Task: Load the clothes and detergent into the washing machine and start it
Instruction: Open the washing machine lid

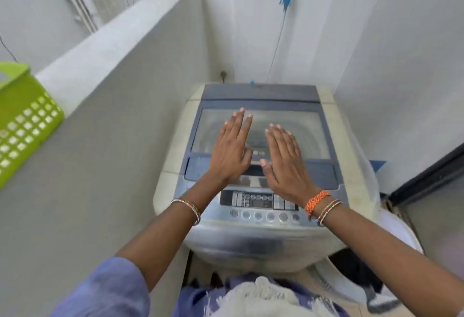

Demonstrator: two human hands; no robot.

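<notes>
A top-loading washing machine [261, 239] stands in a narrow corner, its blue-framed clear lid [296, 126] down flat. My left hand [232, 147] and my right hand [285, 160] hover side by side over the lid's front part, fingers straight, holding nothing; whether they touch the lid I cannot tell. The control panel [258, 206] with a display and a row of round buttons lies under my wrists. A pale fringed cloth and purple fabric [261, 296] show at the bottom edge near my body. No detergent is in view.
A grey low wall [120, 96] runs along the left, with a green perforated basket [22, 121] on its ledge. White walls close in behind and on the right. A white basket with dark clothes [356, 271] sits on the floor at the right. A blue hose [278, 40] hangs behind.
</notes>
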